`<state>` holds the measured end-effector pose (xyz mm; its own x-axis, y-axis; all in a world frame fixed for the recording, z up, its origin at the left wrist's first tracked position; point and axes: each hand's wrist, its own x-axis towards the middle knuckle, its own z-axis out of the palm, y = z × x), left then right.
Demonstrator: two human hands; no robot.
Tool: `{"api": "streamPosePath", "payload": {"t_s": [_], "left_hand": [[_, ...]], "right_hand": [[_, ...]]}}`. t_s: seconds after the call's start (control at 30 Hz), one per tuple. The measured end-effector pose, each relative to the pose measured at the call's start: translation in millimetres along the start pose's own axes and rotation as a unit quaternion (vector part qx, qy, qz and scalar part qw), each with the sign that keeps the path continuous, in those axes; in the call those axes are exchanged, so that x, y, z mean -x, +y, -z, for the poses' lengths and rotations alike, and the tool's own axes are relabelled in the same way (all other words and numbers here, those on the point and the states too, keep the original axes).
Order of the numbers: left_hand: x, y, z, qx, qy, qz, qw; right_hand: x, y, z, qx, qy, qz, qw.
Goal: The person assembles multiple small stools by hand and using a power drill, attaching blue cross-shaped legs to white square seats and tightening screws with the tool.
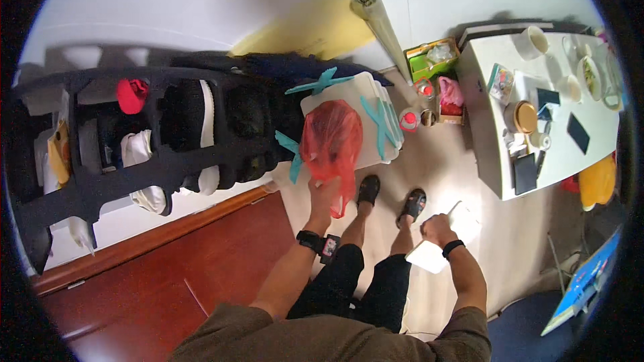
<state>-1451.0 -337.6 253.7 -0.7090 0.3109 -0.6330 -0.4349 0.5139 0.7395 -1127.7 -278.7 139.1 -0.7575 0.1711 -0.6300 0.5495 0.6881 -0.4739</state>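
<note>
My left hand (325,196) is closed around the gathered neck of a red plastic bag (331,135). The bag bulges with dark contents that I cannot make out through the film. Behind it stands a stack of white plastic storage boxes (365,90) with teal latches; whether the bag rests on their top or hangs above cannot be told. My right hand (439,230) is closed on a flat white object (427,257) that sticks out below the fingers toward my leg; its kind is unclear. A bright pale patch lies just beyond that hand.
A black compartment rack (134,167) with caps and shoes runs along the left, above a red-brown wooden panel (235,261). To the right stands a white table (493,114) with bowls, jars and a phone. Bottles (409,119) and small boxes are on the floor beside it.
</note>
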Motion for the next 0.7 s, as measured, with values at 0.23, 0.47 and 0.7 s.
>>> {"api": "streamPosePath", "payload": {"t_s": [0.23, 0.47, 0.7], "left_hand": [[-13.3, -6.6, -19.0, 0.008, -0.03, -0.025, 0.999], [-13.2, -13.5, -1.3, 0.004, -0.059, 0.007, 0.998], [-8.9, -3.7, -2.6, 0.027, 0.005, -0.025, 0.999]], "right_hand": [[-49.3, 64.1, -117.0, 0.016, 0.002, -0.171, 0.985], [-90.4, 104.4, -235.8, -0.028, 0.028, -0.217, 0.975], [-100.3, 114.7, -287.2, -0.03, 0.255, -0.264, 0.93]]}}
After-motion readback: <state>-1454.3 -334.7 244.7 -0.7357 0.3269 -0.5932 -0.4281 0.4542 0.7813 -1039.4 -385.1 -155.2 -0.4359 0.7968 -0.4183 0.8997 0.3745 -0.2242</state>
